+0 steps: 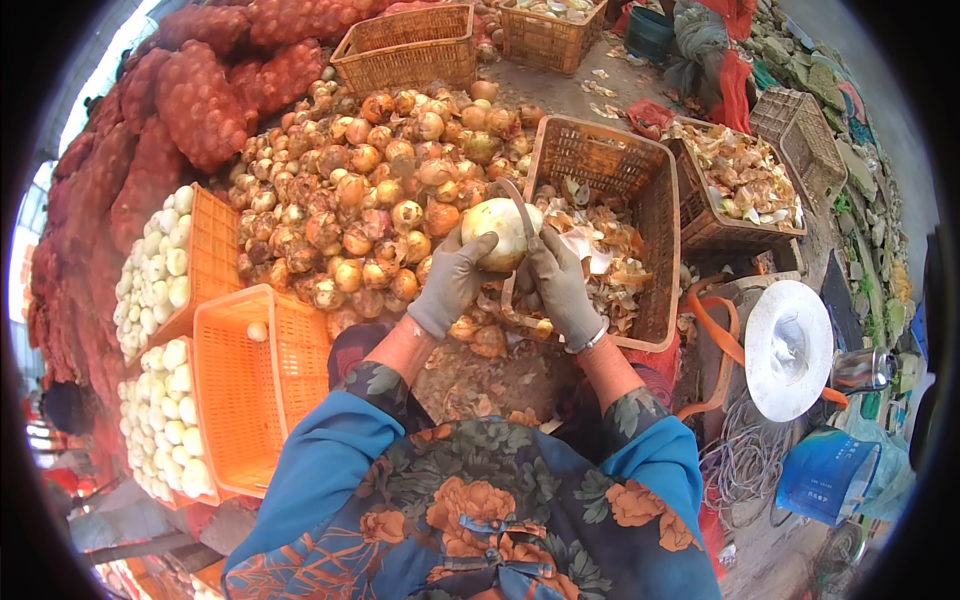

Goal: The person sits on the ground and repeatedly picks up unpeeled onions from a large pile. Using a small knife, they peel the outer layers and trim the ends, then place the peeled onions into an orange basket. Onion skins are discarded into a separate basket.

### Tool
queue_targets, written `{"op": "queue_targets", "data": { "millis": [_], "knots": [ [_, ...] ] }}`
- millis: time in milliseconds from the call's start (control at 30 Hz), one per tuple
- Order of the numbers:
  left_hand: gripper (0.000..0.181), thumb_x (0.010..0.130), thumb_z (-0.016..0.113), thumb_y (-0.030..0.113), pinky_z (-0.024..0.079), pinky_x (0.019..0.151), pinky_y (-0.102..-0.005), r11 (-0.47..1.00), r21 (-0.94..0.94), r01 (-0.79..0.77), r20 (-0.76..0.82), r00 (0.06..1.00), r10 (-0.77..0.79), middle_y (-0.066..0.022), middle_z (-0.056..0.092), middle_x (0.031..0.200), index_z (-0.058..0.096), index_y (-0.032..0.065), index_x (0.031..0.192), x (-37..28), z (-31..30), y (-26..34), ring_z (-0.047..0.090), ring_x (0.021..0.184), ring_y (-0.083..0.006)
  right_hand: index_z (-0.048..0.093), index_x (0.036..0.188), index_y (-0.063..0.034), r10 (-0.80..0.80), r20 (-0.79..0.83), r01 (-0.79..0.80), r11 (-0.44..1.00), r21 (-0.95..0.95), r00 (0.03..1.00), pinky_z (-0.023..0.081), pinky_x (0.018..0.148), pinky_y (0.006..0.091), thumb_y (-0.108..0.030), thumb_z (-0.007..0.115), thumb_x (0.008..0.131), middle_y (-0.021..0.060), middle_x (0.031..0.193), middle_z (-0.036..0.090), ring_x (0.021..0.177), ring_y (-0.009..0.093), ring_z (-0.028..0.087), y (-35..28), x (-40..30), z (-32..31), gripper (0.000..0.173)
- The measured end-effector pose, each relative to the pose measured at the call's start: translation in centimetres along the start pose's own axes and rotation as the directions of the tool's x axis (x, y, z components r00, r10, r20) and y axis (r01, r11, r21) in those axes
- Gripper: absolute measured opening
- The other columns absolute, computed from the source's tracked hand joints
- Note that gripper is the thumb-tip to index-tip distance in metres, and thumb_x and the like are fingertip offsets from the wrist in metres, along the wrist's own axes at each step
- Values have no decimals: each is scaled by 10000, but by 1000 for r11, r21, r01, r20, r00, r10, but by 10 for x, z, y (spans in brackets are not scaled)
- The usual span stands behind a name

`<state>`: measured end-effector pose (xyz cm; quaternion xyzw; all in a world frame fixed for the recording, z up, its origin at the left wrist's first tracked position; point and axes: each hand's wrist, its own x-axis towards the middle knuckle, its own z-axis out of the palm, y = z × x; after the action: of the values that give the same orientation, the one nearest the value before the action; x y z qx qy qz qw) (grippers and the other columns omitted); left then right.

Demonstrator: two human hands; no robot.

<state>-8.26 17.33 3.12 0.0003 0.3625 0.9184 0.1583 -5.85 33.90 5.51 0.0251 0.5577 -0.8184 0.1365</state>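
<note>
My gloved left hand (451, 279) is closed around a large pale onion (491, 229), mostly peeled, from its left and lower side. On the onion's right side lies a curved metal blade (516, 202). My gloved right hand (561, 283) grips this curved knife close to the onion; its handle is hidden by the fingers. Just beyond both hands spreads a heap of unpeeled onions (360, 195). A brown plastic crate (667, 247) with onion skins (611, 277) in it stands beside and beneath the right hand.
An orange crate (300, 360) holding one peeled onion stands left, beside crates of peeled onions (161, 420). Red mesh sacks (199, 105) are piled at upper left. Another skin-filled crate (697, 195) stands right, near a white round lid-like object (789, 351) and an orange strap (709, 300).
</note>
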Motion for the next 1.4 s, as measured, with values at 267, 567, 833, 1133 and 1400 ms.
{"op": "queue_targets", "data": {
  "millis": [267,567,833,1133,1400],
  "knots": [
    [494,844,604,2,566,882,-408,998,42,51,-114,992,-46,-167,570,1201,411,-54,1295,25,-17,1,628,1044,-273,403,1257,-68,85,-82,-71,985,158,993,403,372,270,-279,435,1005,28,632,463,373,110,396,8,9,-7,330],
    [563,805,659,19,531,920,-352,996,91,22,16,1000,-23,-160,588,1208,423,-59,1309,31,-23,27,626,1058,-232,318,1401,9,-91,-448,49,993,-105,889,377,332,238,-173,389,971,15,614,480,366,88,402,-1,41,-75,472],
    [680,753,733,52,519,915,-330,946,321,50,-72,997,-28,-159,604,1185,405,-87,1333,25,-36,34,625,1047,-209,560,1223,-47,-266,-185,-34,487,-873,946,477,663,388,-274,484,958,223,822,638,755,344,640,21,41,-93,357],
    [593,776,691,46,538,863,-306,885,422,198,-93,980,-175,-131,603,1152,434,-87,1294,23,-40,20,625,999,-184,445,1379,-127,-298,228,294,197,-935,927,506,579,399,-258,558,933,155,779,657,675,329,649,14,9,-22,479],
    [543,815,660,57,546,853,-312,902,331,276,-67,961,-269,-125,614,1138,443,-72,1294,27,-42,13,643,965,-179,345,1443,-174,-193,160,185,121,-975,968,479,533,426,-292,492,966,156,720,639,641,333,636,17,13,-22,512]
  ]
}}
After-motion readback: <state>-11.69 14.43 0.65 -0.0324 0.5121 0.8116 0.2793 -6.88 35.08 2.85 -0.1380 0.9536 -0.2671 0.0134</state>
